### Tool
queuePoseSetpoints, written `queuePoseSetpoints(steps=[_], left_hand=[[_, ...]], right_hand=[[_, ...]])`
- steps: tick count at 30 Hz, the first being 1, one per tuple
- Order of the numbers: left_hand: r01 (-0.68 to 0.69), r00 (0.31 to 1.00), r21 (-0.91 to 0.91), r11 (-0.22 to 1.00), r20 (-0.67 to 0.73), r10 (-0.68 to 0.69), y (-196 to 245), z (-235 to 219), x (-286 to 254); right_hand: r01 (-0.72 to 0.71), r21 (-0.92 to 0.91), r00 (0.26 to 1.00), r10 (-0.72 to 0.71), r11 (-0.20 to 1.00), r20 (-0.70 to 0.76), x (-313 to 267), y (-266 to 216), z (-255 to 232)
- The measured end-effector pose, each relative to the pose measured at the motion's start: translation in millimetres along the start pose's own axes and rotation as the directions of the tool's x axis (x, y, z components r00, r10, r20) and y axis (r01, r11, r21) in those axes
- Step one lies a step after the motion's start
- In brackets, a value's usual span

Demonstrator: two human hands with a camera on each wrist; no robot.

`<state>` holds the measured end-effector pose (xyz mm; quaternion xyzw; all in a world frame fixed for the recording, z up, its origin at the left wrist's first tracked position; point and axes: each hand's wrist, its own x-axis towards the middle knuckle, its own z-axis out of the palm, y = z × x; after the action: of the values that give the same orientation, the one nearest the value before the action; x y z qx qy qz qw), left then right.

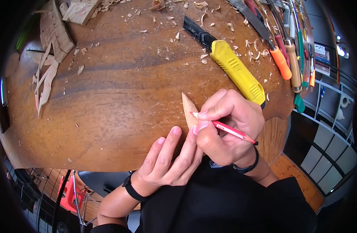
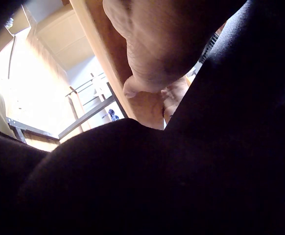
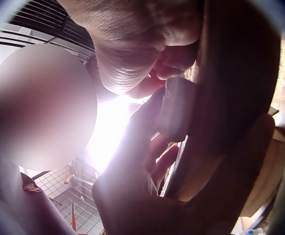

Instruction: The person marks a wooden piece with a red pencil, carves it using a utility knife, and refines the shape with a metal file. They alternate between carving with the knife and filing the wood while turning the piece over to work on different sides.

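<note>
A small carved piece of wood (image 1: 189, 110), pointed at its far end, lies at the near part of the wooden table (image 1: 120, 128). My left hand (image 1: 172, 163) holds its near end between thumb and index finger, the other fingers spread towards the table's edge. Pinched in my right hand (image 1: 242, 116) is a red pencil (image 1: 229, 129), its tip on the upper face of the wood. In the right wrist view, the left hand (image 3: 132, 191) is dark against bright light, below the right hand (image 3: 132, 44). Dark cloth covers most of the left wrist view.
A yellow utility knife (image 1: 238, 72) lies just beyond my right hand, blade pointing away. Files and other hand tools, one with an orange handle (image 1: 280, 63), line the right side. Wood offcuts (image 1: 56, 33) and split slivers (image 1: 46, 85) lie at left; shavings (image 1: 256, 50) are scattered.
</note>
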<state>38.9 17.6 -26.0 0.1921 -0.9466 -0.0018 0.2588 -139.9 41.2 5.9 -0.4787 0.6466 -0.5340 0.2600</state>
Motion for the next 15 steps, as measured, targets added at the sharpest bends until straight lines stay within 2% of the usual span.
queuePoseSetpoints(steps=[15], left_hand=[[-0.009, 1.0, -0.001, 1.0, 0.021, 0.009, -0.4, -1.8, -0.1]], right_hand=[[0.0, -0.01, 1.0, 0.0, 1.0, -0.003, -1.3, 0.6, 0.2]])
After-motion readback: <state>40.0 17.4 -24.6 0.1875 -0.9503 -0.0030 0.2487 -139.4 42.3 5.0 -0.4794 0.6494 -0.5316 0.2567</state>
